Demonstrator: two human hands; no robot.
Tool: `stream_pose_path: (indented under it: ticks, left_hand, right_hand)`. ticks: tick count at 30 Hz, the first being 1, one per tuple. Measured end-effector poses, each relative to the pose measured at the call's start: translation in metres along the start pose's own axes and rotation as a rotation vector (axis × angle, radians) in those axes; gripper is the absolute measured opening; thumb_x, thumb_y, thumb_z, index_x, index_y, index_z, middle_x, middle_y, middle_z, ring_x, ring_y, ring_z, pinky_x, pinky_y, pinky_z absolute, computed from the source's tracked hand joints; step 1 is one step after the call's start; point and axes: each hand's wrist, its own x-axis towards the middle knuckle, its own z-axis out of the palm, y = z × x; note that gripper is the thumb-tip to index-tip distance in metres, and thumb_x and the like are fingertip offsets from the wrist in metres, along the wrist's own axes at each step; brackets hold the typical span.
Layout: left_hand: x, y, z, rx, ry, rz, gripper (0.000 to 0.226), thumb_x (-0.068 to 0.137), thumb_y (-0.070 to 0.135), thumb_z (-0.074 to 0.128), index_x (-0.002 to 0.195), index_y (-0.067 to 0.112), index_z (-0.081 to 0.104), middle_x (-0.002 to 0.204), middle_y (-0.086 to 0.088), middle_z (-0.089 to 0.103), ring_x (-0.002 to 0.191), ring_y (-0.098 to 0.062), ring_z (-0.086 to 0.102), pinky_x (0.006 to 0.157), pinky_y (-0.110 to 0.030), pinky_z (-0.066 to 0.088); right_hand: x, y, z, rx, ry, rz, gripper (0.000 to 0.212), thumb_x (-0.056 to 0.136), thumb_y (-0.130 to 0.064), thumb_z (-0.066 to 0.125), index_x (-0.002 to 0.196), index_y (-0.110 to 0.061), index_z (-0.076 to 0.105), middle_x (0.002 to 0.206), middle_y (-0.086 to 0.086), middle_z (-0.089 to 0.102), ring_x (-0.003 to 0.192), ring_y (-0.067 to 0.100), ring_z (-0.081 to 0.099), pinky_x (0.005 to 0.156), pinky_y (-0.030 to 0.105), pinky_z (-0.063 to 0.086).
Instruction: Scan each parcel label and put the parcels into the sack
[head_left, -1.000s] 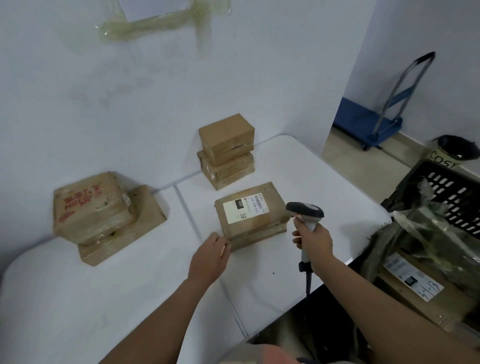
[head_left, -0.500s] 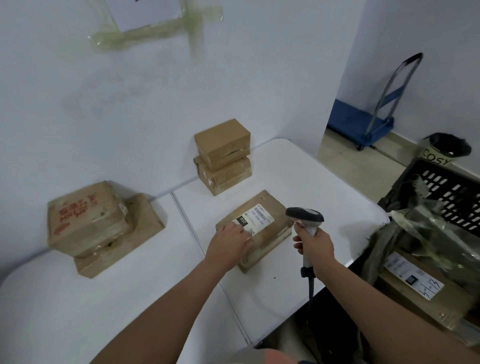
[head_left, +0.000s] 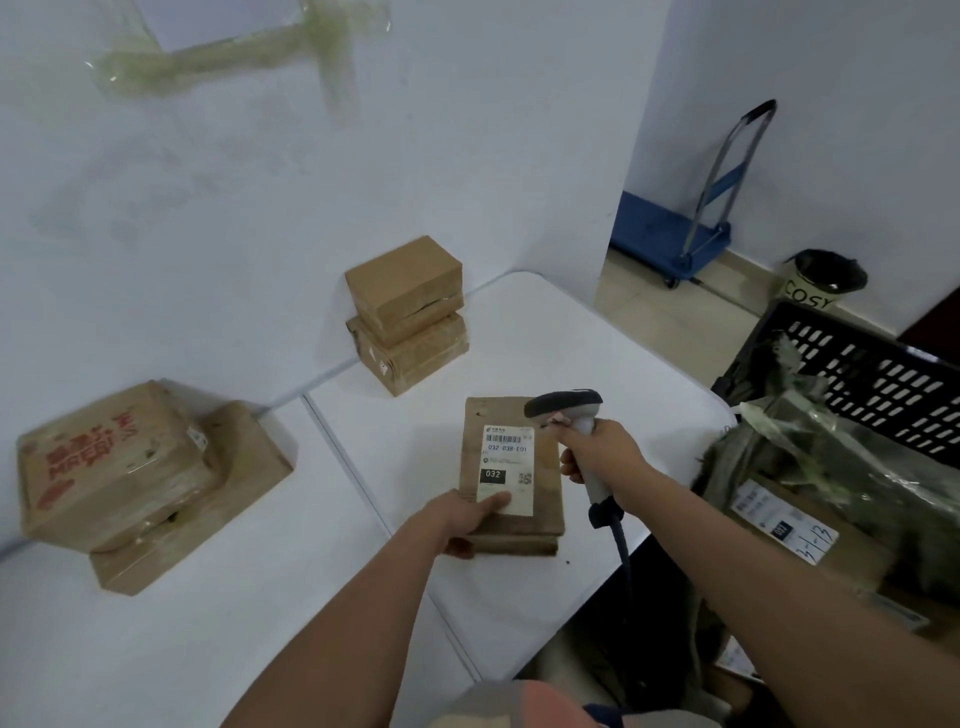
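A flat brown parcel (head_left: 543, 483) lies on the white table (head_left: 597, 364), its white label (head_left: 508, 470) facing up. My left hand (head_left: 462, 519) grips the parcel's near left corner, thumb pressed on the label's lower edge. My right hand (head_left: 602, 452) holds a grey barcode scanner (head_left: 569, 408) by its handle, the head sitting just over the parcel's far right corner. The greenish sack (head_left: 831, 467) sits at the right beside the table, with a labelled parcel (head_left: 784, 525) inside it.
Two stacked small boxes (head_left: 408, 312) stand by the wall at the back. Two more stacked boxes (head_left: 130, 478) sit at the left. A black crate (head_left: 872, 374) stands behind the sack. A blue trolley (head_left: 685, 228) and a bin (head_left: 821, 280) are on the floor beyond.
My left hand reached the parcel, turned it and pulled it nearer, so the label now reads upright. The scanner has come closer over the parcel.
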Motion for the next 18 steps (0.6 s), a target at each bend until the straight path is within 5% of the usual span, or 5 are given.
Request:
stream_pose_path:
  ticks: [3, 10, 18]
  left_hand:
    - [0.002, 0.003, 0.017, -0.179, 0.011, 0.070, 0.059, 0.081, 0.061, 0.071, 0.125, 0.023, 0.060, 0.114, -0.004, 0.067, 0.096, -0.026, 0.069, 0.069, -0.037, 0.063]
    - [0.001, 0.015, 0.031, -0.129, 0.093, 0.044, 0.060, 0.085, 0.056, 0.069, 0.122, 0.010, 0.061, 0.114, -0.010, 0.067, 0.095, -0.029, 0.071, 0.072, -0.038, 0.063]
    - [0.000, 0.016, 0.032, -0.127, 0.113, 0.040, 0.059, 0.086, 0.056, 0.068, 0.124, 0.011, 0.061, 0.110, -0.010, 0.067, 0.092, -0.029, 0.073, 0.076, -0.038, 0.062]
  right_hand:
    - [-0.004, -0.010, -0.006, -0.072, -0.014, -0.001, 0.038, 0.088, -0.040, 0.069, 0.079, -0.003, 0.065, 0.064, 0.009, 0.067, 0.061, 0.022, 0.066, 0.066, 0.032, 0.059]
    - [-0.008, -0.026, -0.012, 0.014, -0.037, 0.039, 0.035, 0.089, -0.035, 0.068, 0.077, -0.003, 0.061, 0.062, 0.012, 0.064, 0.064, 0.029, 0.064, 0.076, 0.042, 0.059]
    - [-0.015, -0.036, -0.014, 0.081, -0.081, 0.059, 0.030, 0.091, -0.026, 0.069, 0.078, -0.003, 0.055, 0.060, 0.011, 0.057, 0.049, 0.021, 0.058, 0.050, 0.026, 0.053]
